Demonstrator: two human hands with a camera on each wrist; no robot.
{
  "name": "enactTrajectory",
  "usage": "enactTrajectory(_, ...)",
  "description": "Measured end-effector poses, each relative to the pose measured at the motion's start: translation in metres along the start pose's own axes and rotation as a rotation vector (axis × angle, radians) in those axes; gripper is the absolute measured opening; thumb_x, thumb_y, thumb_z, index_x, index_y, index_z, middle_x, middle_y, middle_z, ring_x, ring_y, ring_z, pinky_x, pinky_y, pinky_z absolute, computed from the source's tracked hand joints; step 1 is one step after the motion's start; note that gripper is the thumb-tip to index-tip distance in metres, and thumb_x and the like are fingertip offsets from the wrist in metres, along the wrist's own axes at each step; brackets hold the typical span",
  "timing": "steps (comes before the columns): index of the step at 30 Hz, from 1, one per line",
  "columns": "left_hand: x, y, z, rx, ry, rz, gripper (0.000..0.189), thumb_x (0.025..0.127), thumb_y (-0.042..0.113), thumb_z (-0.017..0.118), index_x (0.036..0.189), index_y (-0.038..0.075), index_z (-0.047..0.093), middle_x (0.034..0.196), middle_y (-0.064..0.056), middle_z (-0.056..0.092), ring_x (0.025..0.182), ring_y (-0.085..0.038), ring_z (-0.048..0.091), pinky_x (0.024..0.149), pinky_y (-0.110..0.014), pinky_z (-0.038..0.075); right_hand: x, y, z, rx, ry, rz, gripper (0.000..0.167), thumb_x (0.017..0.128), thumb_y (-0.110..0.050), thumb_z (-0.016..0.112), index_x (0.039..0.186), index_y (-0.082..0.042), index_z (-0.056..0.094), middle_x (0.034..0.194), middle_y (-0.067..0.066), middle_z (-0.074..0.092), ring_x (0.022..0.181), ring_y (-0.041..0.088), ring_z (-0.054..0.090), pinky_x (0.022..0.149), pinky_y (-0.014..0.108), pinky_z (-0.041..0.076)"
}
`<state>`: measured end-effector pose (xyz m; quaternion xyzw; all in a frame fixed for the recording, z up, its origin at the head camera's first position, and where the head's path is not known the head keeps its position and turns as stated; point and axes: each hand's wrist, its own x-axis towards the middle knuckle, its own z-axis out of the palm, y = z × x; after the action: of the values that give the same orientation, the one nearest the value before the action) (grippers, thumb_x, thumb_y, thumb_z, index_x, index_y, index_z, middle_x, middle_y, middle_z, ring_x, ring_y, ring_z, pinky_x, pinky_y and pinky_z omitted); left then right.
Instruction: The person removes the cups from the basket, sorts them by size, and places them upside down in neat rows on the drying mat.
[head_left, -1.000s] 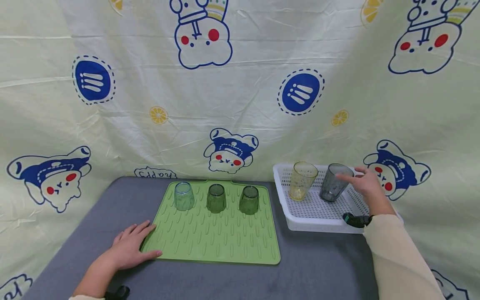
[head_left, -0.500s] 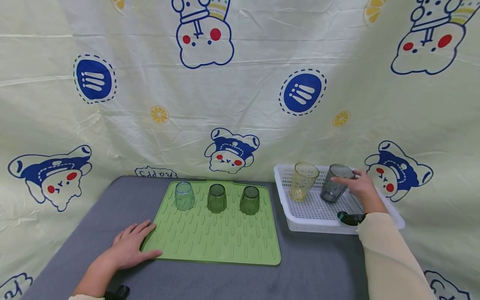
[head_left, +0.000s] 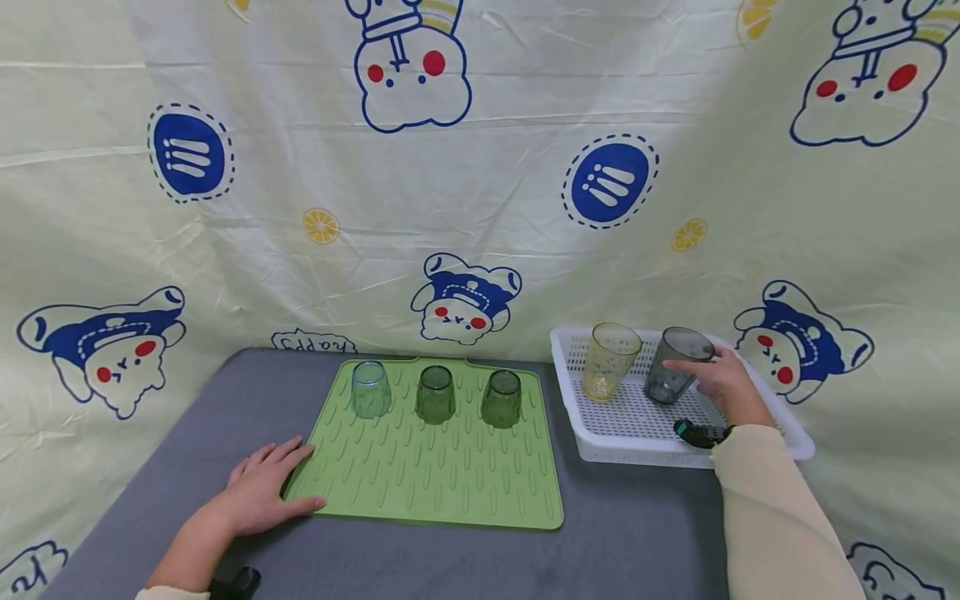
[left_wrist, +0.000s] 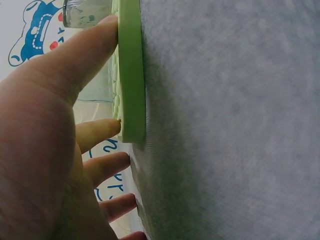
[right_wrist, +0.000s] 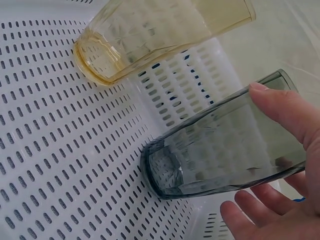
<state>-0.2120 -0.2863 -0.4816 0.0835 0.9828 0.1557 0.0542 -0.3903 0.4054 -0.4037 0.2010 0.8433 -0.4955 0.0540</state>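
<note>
In the head view my right hand (head_left: 726, 382) grips a smoky grey glass (head_left: 670, 379) near its rim. The right wrist view shows the thumb on one side of this glass (right_wrist: 220, 145) and fingers on the other, its base at the basket floor. Left of it a yellow-tinted glass (head_left: 604, 371) stands in the white basket (head_left: 622, 446). My left hand (head_left: 258, 492) rests with spread fingers at the left corner of the green mat (head_left: 427, 492); in the left wrist view the thumb and a finger touch the mat edge (left_wrist: 132, 85).
Along the mat's back stand a bluish clear glass (head_left: 371, 392) and two dark green glasses, one in the middle (head_left: 435, 398) and one at the right (head_left: 501, 402). A grey cloth (head_left: 637, 533) covers the table. Behind hangs a printed curtain (head_left: 510, 192).
My right hand has come down and left onto the grey glass, with its fingers now round it. The left hand stays in place, and the head view has shifted slightly.
</note>
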Motion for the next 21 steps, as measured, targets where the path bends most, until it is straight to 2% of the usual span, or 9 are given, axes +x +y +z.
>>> enactTrajectory(4, -0.001, 0.004, 0.001, -0.022, 0.055, 0.017, 0.095, 0.082, 0.071, 0.071, 0.151, 0.01, 0.049, 0.156, -0.025, 0.042, 0.139, -0.056, 0.037, 0.101, -0.079, 0.033, 0.005, 0.003, 0.001, -0.004, -0.034, 0.01, 0.146, 0.074, -0.056, 0.088, 0.161, -0.005, -0.017, 0.169, 0.026, -0.014, 0.151, 0.056, 0.017, 0.122, 0.069, 0.019)
enactTrajectory(6, -0.001, 0.009, 0.003, -0.035, 0.111, 0.042, 0.092, 0.082, 0.068, 0.073, 0.15, 0.01, 0.05, 0.156, -0.025, 0.044, 0.139, -0.054, 0.039, 0.101, -0.078, 0.035, 0.008, 0.003, 0.002, -0.003, -0.042, 0.008, 0.142, 0.077, -0.049, 0.089, 0.161, -0.003, -0.017, 0.169, 0.027, -0.015, 0.152, 0.055, 0.016, 0.123, 0.065, 0.021)
enactTrajectory(11, 0.0, 0.021, 0.008, -0.086, 0.252, 0.12, 0.084, 0.085, 0.058, 0.076, 0.151, 0.011, 0.05, 0.155, -0.022, 0.045, 0.14, -0.05, 0.038, 0.103, -0.078, 0.035, 0.011, 0.004, 0.002, 0.013, -0.063, -0.014, 0.139, 0.077, -0.041, 0.091, 0.161, 0.001, -0.011, 0.169, 0.028, -0.012, 0.154, 0.053, 0.011, 0.123, 0.059, 0.028)
enactTrajectory(17, 0.005, 0.036, 0.012, -0.165, 0.342, 0.222, 0.077, 0.09, 0.043, 0.077, 0.152, 0.009, 0.046, 0.154, -0.021, 0.044, 0.142, -0.046, 0.037, 0.109, -0.075, 0.033, 0.012, 0.006, 0.002, 0.029, -0.069, -0.037, 0.14, 0.074, -0.041, 0.093, 0.162, 0.002, -0.008, 0.169, 0.029, -0.01, 0.155, 0.051, 0.009, 0.122, 0.058, 0.029)
enactTrajectory(21, 0.008, 0.047, 0.016, -0.208, 0.386, 0.285, 0.076, 0.09, 0.037, 0.078, 0.152, 0.009, 0.045, 0.153, -0.019, 0.046, 0.141, -0.043, 0.038, 0.109, -0.071, 0.037, 0.01, 0.004, 0.004, 0.037, -0.059, -0.052, 0.136, 0.077, -0.04, 0.091, 0.162, 0.001, -0.007, 0.17, 0.028, -0.006, 0.156, 0.05, 0.009, 0.122, 0.06, 0.029)
